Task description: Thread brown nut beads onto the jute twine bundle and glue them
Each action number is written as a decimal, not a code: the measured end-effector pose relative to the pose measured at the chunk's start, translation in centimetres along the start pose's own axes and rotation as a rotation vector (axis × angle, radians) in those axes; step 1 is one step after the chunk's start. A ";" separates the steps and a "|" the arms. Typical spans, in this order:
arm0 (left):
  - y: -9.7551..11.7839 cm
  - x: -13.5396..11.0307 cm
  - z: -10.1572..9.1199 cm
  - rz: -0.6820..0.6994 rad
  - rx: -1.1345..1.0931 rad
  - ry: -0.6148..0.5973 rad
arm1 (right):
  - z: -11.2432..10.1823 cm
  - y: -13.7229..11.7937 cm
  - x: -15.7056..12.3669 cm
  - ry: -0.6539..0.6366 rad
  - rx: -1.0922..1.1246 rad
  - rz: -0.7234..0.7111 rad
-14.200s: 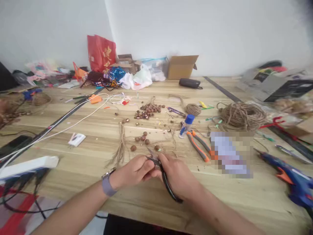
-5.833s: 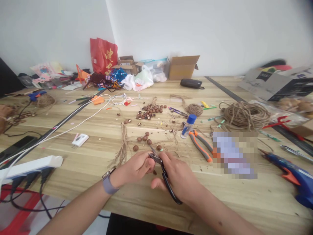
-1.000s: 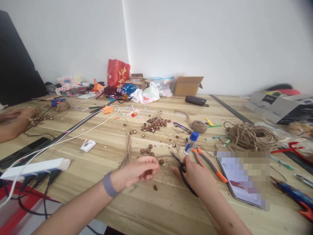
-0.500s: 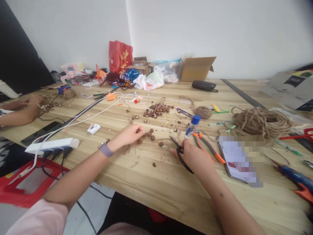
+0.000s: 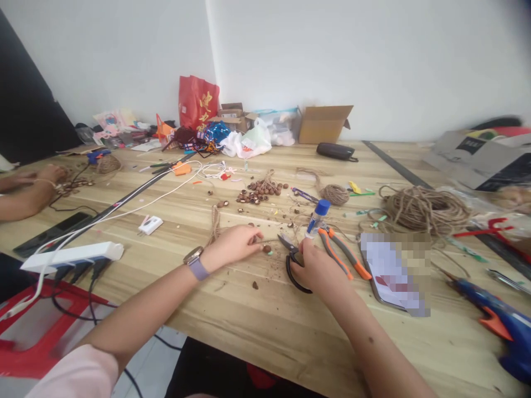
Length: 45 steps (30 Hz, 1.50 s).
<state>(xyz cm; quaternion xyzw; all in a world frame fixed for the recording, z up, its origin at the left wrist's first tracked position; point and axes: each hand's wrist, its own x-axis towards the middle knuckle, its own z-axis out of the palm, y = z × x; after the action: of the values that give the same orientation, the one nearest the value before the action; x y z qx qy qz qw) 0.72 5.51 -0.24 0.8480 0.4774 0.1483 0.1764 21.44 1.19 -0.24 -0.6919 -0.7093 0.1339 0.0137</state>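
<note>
My left hand (image 5: pixel 236 245), a watch on its wrist, is closed with its fingertips pinched together. A thin strand of twine (image 5: pixel 276 240) appears to run from these fingers toward the scissors. Just by the fingertips lies a brown nut shell (image 5: pixel 266 249) with a greenish bit under it. A twine loop (image 5: pixel 214 224) lies behind this hand, partly hidden by it. My right hand (image 5: pixel 313 265) grips black-handled scissors (image 5: pixel 292 251), their blades pointing left toward my left hand. Right beyond that hand stands a blue-capped glue stick (image 5: pixel 317 219), its base hidden.
Orange-grey pliers (image 5: pixel 346 254) and a phone (image 5: pixel 392 276) lie right of my right hand. A pile of nut shells (image 5: pixel 259 190) and twine coils (image 5: pixel 423 210) lie farther back. A blue glue gun (image 5: pixel 493 320) is at right, a power strip (image 5: pixel 74 255) at left. Another person's hands (image 5: pixel 50 176) work far left.
My left hand has moved right and nearer to the scissors, uncovering the twine loop behind it. The right hand still grips the scissors. The view has shifted slightly.
</note>
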 end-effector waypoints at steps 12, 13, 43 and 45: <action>1.9 0.6 -0.7 -0.235 -0.985 -0.190 | -0.4 -0.3 -0.6 0.341 0.216 -0.206; 2.1 0.3 -0.8 -0.276 -1.163 -0.244 | -0.3 -0.3 -0.5 0.376 0.384 -0.277; 3.5 -1.5 1.7 -0.496 -1.725 -0.110 | 0.9 -0.5 -0.5 0.410 0.864 -0.417; 3.6 -1.5 1.9 -0.500 -1.683 -0.089 | 0.7 -0.7 -0.9 0.405 0.751 -0.428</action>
<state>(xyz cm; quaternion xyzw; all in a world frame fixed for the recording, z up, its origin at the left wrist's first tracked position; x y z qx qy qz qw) 3.51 2.22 -0.53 0.3120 0.3741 0.3747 0.7889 20.61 0.22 -0.64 -0.4898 -0.7213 0.2378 0.4282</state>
